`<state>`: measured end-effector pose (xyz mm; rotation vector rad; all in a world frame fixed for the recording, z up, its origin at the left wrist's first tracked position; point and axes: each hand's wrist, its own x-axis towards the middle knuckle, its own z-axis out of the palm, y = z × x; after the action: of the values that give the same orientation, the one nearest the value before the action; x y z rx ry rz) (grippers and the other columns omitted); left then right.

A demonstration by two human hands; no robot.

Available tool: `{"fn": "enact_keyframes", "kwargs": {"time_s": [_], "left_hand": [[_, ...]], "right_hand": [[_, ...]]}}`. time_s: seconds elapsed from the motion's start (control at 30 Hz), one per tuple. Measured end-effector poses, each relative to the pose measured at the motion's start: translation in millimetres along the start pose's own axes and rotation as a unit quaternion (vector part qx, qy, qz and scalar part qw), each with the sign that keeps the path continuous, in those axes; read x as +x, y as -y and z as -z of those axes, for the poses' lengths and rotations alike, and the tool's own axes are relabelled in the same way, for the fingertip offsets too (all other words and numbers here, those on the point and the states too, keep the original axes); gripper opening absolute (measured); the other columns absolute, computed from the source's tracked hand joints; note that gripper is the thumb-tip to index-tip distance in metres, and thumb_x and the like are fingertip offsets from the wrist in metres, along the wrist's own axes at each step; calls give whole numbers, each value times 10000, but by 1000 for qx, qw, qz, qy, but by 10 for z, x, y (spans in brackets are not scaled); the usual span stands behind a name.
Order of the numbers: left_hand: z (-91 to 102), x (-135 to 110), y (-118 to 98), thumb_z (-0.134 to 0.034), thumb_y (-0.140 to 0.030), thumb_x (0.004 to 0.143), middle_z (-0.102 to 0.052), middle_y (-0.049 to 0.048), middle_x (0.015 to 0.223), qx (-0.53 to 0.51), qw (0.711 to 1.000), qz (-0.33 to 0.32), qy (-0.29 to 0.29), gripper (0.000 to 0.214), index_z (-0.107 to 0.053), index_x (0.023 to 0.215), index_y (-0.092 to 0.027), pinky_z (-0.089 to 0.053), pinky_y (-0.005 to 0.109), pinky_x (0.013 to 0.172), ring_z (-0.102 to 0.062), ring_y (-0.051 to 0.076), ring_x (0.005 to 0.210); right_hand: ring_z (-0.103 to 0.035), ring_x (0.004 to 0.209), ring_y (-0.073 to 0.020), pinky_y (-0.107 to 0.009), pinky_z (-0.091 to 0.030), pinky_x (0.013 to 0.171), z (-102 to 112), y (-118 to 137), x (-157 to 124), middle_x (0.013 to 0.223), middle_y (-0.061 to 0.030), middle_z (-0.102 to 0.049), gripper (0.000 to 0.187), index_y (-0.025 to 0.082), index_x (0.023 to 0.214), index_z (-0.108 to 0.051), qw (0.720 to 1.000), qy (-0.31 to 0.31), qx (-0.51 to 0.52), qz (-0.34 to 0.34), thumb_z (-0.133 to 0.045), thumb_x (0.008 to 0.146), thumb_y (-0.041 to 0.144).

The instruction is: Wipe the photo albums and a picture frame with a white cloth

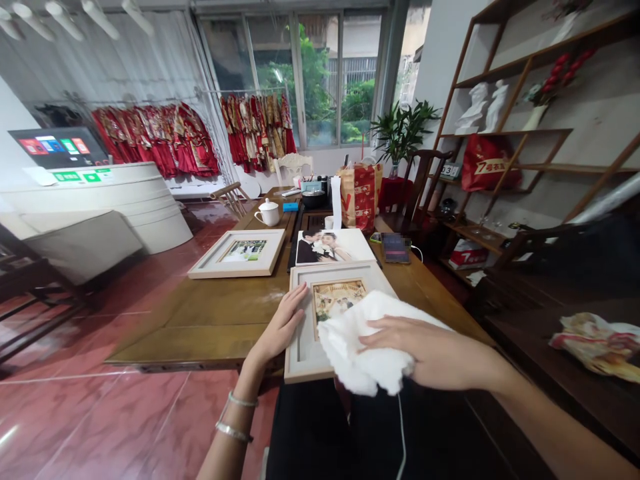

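A pale wooden picture frame rests on the near edge of the table, with a small photo in its middle. My left hand lies along the frame's left side, fingers stretched out against it. In my right hand is a crumpled white cloth, spread over the right part of the frame and hiding part of the photo. The right fingers press on the cloth from above. Just beyond the frame lies a wedding photo print. A second framed picture lies flat to the left.
The brown table carries a white teapot, a red and tan paper bag and a phone with a cable. A wooden chair stands behind on the right. Shelves line the right wall.
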<state>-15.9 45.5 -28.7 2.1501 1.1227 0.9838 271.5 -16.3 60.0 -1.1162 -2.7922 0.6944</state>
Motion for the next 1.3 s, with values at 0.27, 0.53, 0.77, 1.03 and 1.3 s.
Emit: {"fn": "enact_keyframes", "kwargs": {"time_s": [0.27,0.53,0.77,1.03,1.3], "left_hand": [[8,0,0,-339,-274,926,-299,48,1466,-13,1000,-8,3,427,-387,1348,-235,-134,414,1131,-222,199,1356],[-17,-8,50,-308,-341,940,-314,60,1457,-22,999,-27,-10,434,-373,1354,-229,-145,398,1129,-234,189,1350],[-7,2,-4,-309,-317,939,-340,57,1444,-13,1000,-16,-8,412,-418,1329,-238,-148,409,1126,-246,191,1345],[28,-22,-11,-411,-254,898,-331,47,1448,-4,1000,-6,13,443,-404,1340,-249,-153,424,1125,-224,213,1353],[40,-24,20,-382,-223,902,-355,35,1434,2,999,-24,23,446,-395,1346,-263,-166,440,1123,-246,222,1342]], "right_hand": [[-321,1303,-243,-416,-208,1084,-75,-221,310,1285,-71,-539,666,187,1247,-534,976,-119,-91,-155,-443,599,59],[-405,1249,-239,-363,-279,1051,-321,464,499,1240,-64,-579,564,206,1204,-567,994,-101,15,41,-494,652,122],[-459,1208,-187,-364,-255,1077,-260,271,175,1279,-52,-548,613,214,1220,-551,996,-78,23,35,-443,641,44],[-325,1303,-219,-413,-255,1082,-203,-224,-98,1315,-18,-511,707,249,1220,-552,983,-105,-98,-117,-406,576,-4],[-197,1349,-251,-467,-159,1093,-85,-702,587,1371,-48,-447,622,175,1279,-489,960,-186,-163,-127,-465,666,71]]}}
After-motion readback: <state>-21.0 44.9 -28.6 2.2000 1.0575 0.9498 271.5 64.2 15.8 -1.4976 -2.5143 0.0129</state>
